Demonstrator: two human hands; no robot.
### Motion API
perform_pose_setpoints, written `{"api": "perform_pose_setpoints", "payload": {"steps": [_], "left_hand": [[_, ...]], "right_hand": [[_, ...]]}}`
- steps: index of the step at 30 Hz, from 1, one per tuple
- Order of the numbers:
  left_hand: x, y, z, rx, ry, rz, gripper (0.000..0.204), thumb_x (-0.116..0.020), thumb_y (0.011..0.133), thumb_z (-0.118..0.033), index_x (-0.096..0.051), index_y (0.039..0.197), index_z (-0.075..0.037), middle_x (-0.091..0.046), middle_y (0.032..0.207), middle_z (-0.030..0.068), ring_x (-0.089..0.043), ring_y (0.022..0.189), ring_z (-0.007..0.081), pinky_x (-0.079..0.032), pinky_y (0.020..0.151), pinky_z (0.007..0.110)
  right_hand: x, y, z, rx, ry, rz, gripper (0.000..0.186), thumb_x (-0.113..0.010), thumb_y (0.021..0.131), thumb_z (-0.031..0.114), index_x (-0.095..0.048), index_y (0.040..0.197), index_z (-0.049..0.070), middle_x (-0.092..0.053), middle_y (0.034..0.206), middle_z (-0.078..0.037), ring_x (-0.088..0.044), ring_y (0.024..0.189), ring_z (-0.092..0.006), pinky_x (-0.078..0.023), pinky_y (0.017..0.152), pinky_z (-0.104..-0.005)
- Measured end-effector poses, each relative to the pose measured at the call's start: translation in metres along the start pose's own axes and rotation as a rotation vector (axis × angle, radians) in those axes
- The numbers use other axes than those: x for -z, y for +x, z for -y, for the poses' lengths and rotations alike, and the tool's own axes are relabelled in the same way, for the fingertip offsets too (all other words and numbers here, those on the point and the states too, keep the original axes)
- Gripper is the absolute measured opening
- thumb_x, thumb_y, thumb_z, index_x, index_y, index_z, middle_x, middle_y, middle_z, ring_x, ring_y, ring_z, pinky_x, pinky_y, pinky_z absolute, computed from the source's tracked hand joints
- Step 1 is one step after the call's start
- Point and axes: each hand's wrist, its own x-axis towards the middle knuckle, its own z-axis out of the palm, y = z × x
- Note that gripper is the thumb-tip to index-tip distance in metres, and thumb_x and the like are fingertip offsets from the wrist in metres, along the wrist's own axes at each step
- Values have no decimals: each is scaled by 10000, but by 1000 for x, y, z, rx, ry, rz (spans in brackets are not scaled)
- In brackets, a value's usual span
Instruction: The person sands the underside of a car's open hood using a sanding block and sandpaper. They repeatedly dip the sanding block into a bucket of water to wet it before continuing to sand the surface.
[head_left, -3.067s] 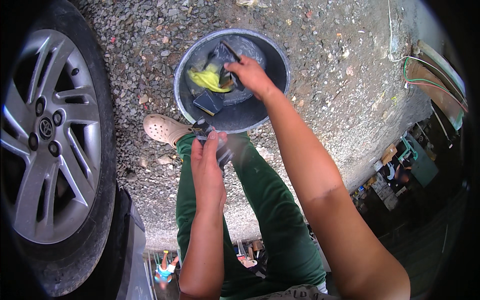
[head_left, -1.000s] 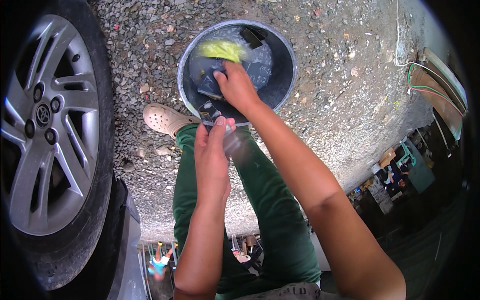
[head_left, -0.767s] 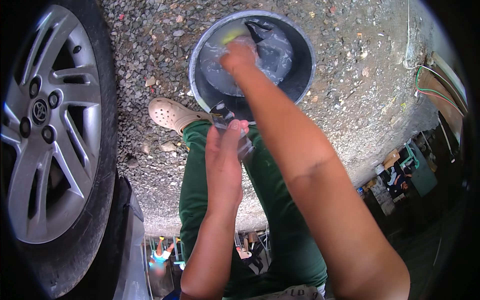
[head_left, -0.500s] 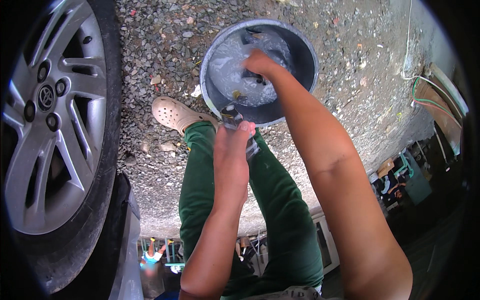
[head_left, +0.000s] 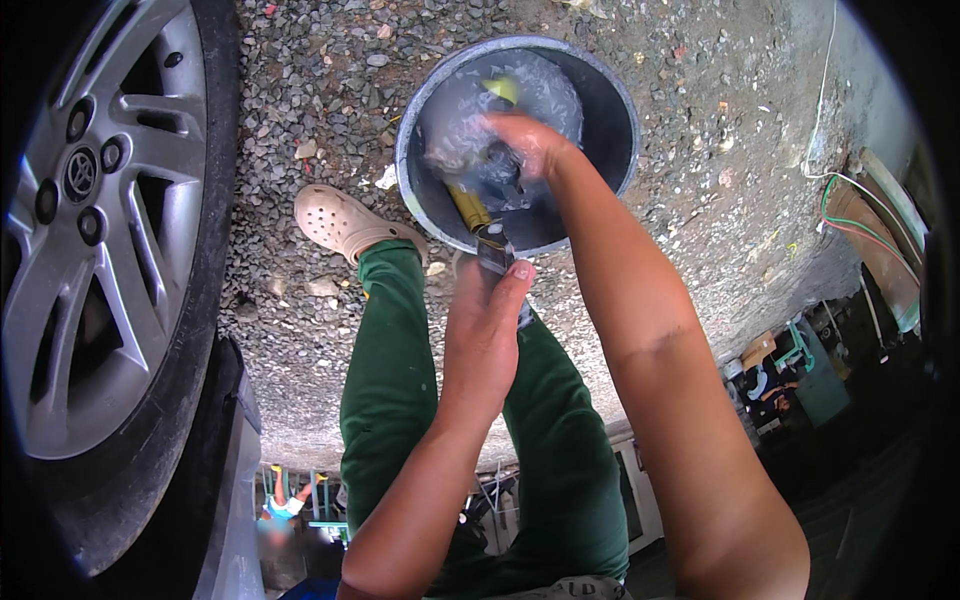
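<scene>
Head view, washing step in hand. Left hand (head_left: 482, 335): fingers closed round a brass-ended tool (head_left: 480, 225) angled over the bucket (head_left: 620, 120). Right hand (head_left: 525, 145): in the sudsy water, grip not discernible. Yellow sponge (head_left: 503, 90) floats behind. Next likely: steady scrubbing.

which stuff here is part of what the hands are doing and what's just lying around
In use:
- left hand gripping a long tool
- right hand in the bucket
- soapy water
- yellow sponge

Just about:
- car wheel
- gravel
- wires
</scene>
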Motion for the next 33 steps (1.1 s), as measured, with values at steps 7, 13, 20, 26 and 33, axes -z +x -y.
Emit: {"api": "perform_pose_setpoints", "payload": {"steps": [7, 13, 20, 26, 33], "left_hand": [[-8, 11, 16, 37, -49, -150, 250, -568, 999, -250, -566, 1156, -55, -673, 1019, 48, -629, 957, 124, -491, 842, 287], [-2, 13, 9, 100, -171, -235, 277, -524, 978, -200, -523, 1215, -56, -703, 1079, 95, -682, 986, 177, -541, 806, 316], [-2, 12, 1, 92, -171, -236, 292, -523, 987, -214, -515, 1233, -57, -711, 1088, 110, -689, 999, 185, -544, 802, 317], [-2, 11, -1, 109, -189, -222, 290, -522, 992, -218, -514, 1233, -56, -709, 1082, 111, -691, 983, 182, -548, 788, 317], [-3, 12, -1, 92, -185, -210, 285, -535, 984, -208, -516, 1224, -55, -709, 1075, 108, -692, 962, 184, -549, 789, 315]], "right_hand": [[33, -30, -8, 218, 163, 187, 473, -743, 803, 293, -639, 1199, 57, -713, 1060, -85, -694, 938, -227, -576, 873, -366], [50, -28, -5, -8, 360, 150, 348, -699, 870, 275, -659, 1109, 25, -726, 1004, -145, -731, 834, -264, -611, 795, -396], [53, -35, -3, 3, 403, 143, 345, -736, 839, 292, -669, 1105, 84, -733, 1013, -90, -723, 892, -243, -592, 835, -412], [54, -41, -3, 104, 414, 161, 335, -707, 889, 328, -670, 1120, 89, -735, 1001, -87, -720, 858, -246, -593, 815, -448], [42, -68, 7, 321, 841, 174, 640, -564, 969, 520, -541, 1332, -6, -554, 1400, -195, -539, 1290, -358, -399, 1086, -532]]}}
